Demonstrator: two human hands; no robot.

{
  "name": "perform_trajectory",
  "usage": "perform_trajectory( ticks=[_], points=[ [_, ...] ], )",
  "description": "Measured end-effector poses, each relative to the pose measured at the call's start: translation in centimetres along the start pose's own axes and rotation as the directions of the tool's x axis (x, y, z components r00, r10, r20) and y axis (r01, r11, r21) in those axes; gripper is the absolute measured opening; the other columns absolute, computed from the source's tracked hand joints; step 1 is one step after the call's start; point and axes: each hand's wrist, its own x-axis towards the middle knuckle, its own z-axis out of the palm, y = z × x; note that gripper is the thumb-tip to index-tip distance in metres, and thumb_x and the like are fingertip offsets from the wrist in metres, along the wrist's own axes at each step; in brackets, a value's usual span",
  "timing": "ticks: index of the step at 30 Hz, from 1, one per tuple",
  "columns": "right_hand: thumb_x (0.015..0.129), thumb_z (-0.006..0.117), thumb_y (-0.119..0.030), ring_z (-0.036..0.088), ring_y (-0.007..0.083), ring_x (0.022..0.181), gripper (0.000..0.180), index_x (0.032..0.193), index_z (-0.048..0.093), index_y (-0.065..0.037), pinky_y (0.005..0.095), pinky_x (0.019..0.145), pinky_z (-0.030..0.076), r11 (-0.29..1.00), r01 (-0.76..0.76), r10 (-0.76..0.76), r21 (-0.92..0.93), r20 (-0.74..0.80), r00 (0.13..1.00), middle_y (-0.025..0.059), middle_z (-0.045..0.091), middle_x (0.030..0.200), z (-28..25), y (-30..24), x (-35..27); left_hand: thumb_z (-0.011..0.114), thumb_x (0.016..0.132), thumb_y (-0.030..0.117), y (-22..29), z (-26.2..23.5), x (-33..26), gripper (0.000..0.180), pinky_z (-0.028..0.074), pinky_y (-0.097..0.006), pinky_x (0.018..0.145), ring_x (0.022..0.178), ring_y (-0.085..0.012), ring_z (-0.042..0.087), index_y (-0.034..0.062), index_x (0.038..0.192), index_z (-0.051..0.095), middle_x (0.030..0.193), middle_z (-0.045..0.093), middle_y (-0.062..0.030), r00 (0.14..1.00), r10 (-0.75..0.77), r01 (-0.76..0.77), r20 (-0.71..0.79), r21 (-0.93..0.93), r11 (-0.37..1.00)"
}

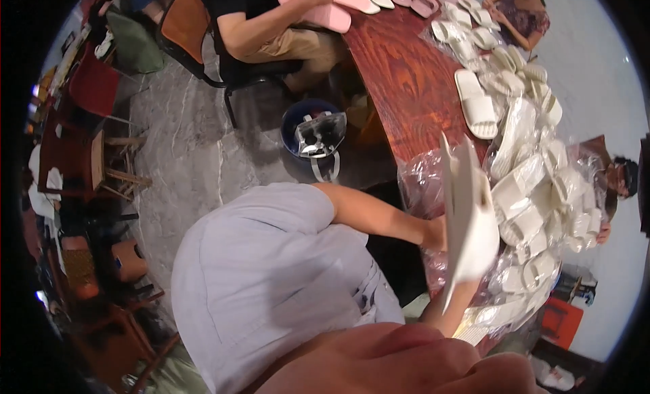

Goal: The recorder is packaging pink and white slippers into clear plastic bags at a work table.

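Across the upper right runs a dark wooden table (406, 75), heaped along its far side with white slippers in clear bags (535, 191). Near its close edge, both hands grasp a pair of white slippers (467, 218) held upright: the left hand (437, 233) grips the middle and the right hand (467, 285) the lower end. On the floor sits a blue bin (315, 133).

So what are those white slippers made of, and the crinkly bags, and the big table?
The white slippers look like soft foam or rubber: matte, thick, ridged soles. The bags seem thin clear plastic, shiny and wrinkled. The table looks like reddish wood with a glossy finish; swirling grain shows, though it could be veneer.
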Motion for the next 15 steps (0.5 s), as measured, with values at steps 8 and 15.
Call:
perform_trajectory(
  ticks=[8, 15],
  points=[
    [0.083, 0.054, -0.005, 0.068, 0.0339, 0.089, 0.026, 0.102, 0.068, 0.004, 0.0371, 0.081, 0.050, 0.887, 0.120, -0.046, -0.446, 0.171, 0.984, 0.0242, 0.069, 0.092, -0.7, 10.0, 6.8, 0.051, 0.090, 0.029, -0.9, 1.4, -0.8, 0.042, 0.037, -0.051, 0.105, 0.127, -0.0340, 0.048, 0.0094, 0.128, 0.057, 0.133, 0.055, -0.0185, 0.987, -0.145, 0.106, 0.068, 0.401, 0.910],
    [0.080, 0.057, -0.005, 0.065, 0.0412, 0.085, 0.024, 0.099, 0.070, 0.003, 0.0424, 0.080, 0.050, 0.847, 0.184, -0.134, -0.498, 0.134, 0.982, 0.0259, 0.067, 0.089, 0.0, 11.0, 6.4, 0.063, 0.083, 0.028, 2.6, 3.1, -1.4, 0.034, 0.053, -0.051, 0.075, 0.093, -0.0347, 0.066, 0.0033, 0.106, 0.062, 0.103, 0.066, -0.0211, 0.838, -0.411, 0.164, 0.360, 0.552, 0.818]
  ],
)
